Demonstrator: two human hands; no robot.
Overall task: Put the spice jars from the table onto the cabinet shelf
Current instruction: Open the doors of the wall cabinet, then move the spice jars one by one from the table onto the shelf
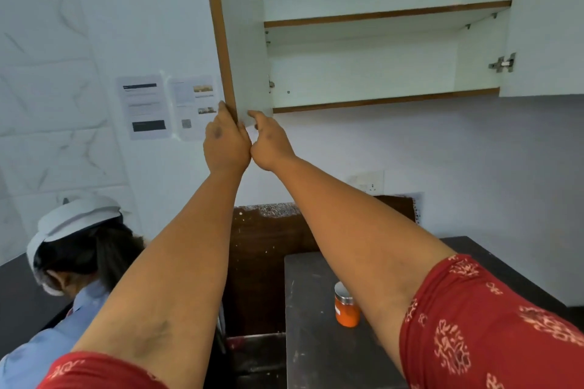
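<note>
Orange-filled glass spice jar with a steel lid (347, 305) waits near the middle of the grey steel tabletop (309, 341) while the left hand (225, 140) grips and the right hand (268, 142) pinches the white brown-edged cabinet door's (243, 41) bottom corner, apparently swinging it wide to expose the bare lower cabinet shelf (385, 100).

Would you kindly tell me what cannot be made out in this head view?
- Table: right part hidden by the right arm, so more jars than the orange spice jar cannot be ruled out.
- Wall papers: print too blurred.
- Left hand fingertips: hidden behind the cabinet door.
</note>
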